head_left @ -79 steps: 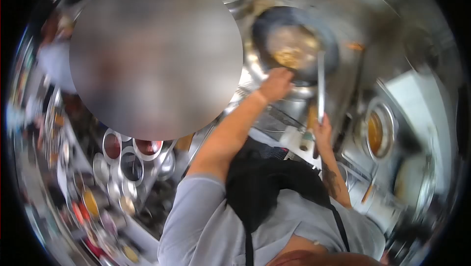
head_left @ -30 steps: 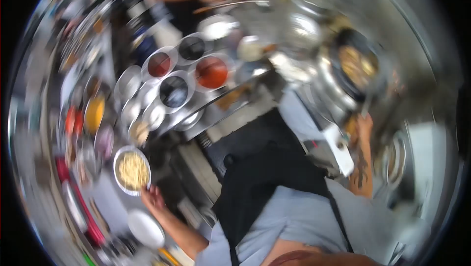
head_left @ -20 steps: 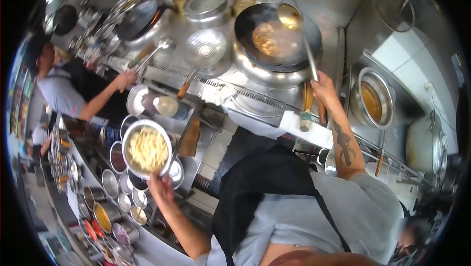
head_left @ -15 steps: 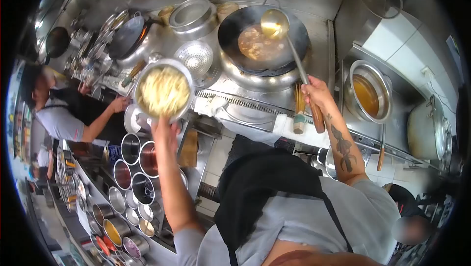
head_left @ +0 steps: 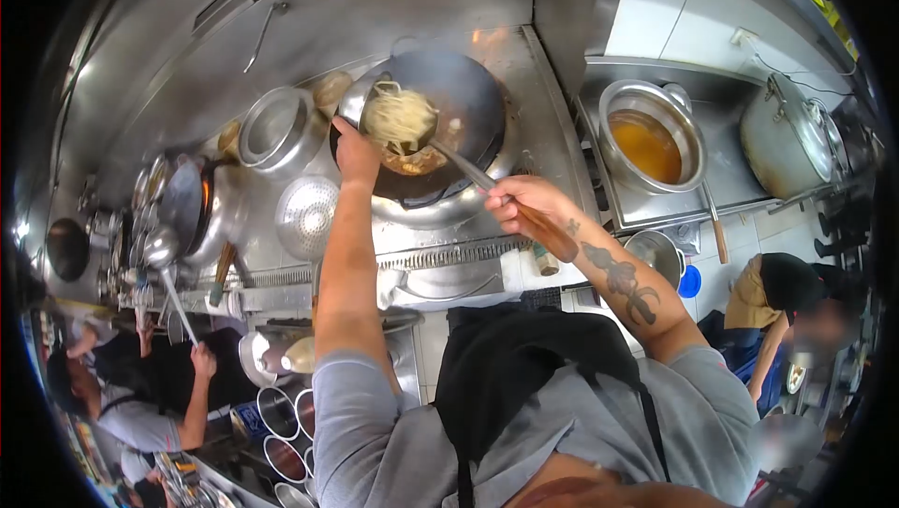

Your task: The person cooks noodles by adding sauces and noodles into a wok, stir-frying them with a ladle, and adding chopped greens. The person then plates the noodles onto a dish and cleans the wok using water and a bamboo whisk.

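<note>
Your left hand (head_left: 358, 152) grips the rim of a steel bowl (head_left: 354, 102), tilted over the left side of the wok (head_left: 464, 88) at the upper centre of the frame. Your right hand (head_left: 523, 205) is closed round the ladle (head_left: 466, 168) where its metal shaft meets the wooden handle. The pale noodles (head_left: 400, 118) are bunched at the bowl's mouth by the ladle's head, strands hanging above the browned food (head_left: 414, 163) in the wok. Whether some rest in the ladle is hard to tell, as they cover its head.

This looks like the tipping-in step, partway through. The next move seems to call for a steeper tilt of the bowl, with the ladle guiding the strands clear of the wok's edge.

On the worktop (head_left: 551, 138), a perforated skimmer (head_left: 305, 218) lies left of your left forearm; a pot of amber liquid (head_left: 646, 147) stands at the upper right.
</note>
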Demonstrator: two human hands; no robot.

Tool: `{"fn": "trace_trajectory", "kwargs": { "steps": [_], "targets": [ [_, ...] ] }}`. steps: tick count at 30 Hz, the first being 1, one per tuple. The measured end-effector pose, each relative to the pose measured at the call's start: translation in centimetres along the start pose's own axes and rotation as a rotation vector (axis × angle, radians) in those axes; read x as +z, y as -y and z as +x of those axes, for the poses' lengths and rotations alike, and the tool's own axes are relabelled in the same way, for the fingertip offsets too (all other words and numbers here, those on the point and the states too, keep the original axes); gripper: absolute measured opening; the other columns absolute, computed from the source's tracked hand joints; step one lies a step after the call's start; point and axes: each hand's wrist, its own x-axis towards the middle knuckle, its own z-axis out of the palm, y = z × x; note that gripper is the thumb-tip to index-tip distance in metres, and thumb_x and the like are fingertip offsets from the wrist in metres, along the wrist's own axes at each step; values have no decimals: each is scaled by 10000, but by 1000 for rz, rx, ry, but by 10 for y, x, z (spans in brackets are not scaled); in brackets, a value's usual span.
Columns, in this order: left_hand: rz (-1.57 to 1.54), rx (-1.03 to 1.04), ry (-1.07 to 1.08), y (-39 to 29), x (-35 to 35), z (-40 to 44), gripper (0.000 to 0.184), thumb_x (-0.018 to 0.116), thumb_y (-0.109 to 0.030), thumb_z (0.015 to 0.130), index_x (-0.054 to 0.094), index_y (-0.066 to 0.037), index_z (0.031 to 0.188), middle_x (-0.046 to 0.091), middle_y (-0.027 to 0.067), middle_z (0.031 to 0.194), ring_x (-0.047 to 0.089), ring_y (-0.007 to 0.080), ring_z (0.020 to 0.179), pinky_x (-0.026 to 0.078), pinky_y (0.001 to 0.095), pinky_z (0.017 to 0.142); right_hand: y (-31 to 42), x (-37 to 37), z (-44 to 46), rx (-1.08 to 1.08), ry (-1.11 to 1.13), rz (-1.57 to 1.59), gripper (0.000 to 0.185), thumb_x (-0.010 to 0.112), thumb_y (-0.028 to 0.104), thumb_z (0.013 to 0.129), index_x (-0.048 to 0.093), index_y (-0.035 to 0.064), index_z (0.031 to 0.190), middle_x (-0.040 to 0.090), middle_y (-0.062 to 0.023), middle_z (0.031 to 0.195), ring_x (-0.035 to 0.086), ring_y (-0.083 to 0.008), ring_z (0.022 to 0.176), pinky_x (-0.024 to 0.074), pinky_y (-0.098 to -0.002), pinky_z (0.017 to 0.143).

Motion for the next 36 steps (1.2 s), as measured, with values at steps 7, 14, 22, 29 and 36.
{"fn": "trace_trajectory", "kwargs": {
  "steps": [7,14,22,29,36],
  "targets": [
    [-98,176,-141,25,13,36,518,519,-54,826,233,95,1231,591,334,819,564,498,813,434,544,750,-3,3,16,-148,-246,-289,60,515,55,831,492,53,776,517,-31,662,475,-105,494,377,-258,451],
    [-220,174,-335,60,12,32,582,481,-29,814,196,104,1304,571,332,974,609,432,773,489,476,671,-9,-23,49,-472,-483,-1070,423,548,77,780,511,-58,1180,623,-169,784,616,-259,623,502,-363,600],
    [-1109,-456,-93,76,-84,-56,354,513,-86,841,406,-32,1174,543,78,819,454,100,516,397,248,434,-8,-38,44,-516,-582,-1807,603,566,74,765,410,-46,1335,616,-316,970,635,-402,881,510,-447,766],
    [-1260,-800,-481,102,-192,-222,127,574,-116,860,493,-18,853,500,39,702,453,109,539,363,250,437,15,-33,11,-452,-261,-1545,603,549,96,786,392,-30,1354,631,-292,926,635,-396,780,505,-456,708],
    [-1319,-926,-1045,139,-297,-481,140,562,-150,886,472,-44,870,521,58,710,454,124,535,366,249,442,25,-78,37,-556,-57,-1770,556,569,71,769,469,11,1312,617,-241,1116,640,-321,969,500,-367,820]
  ]
}}
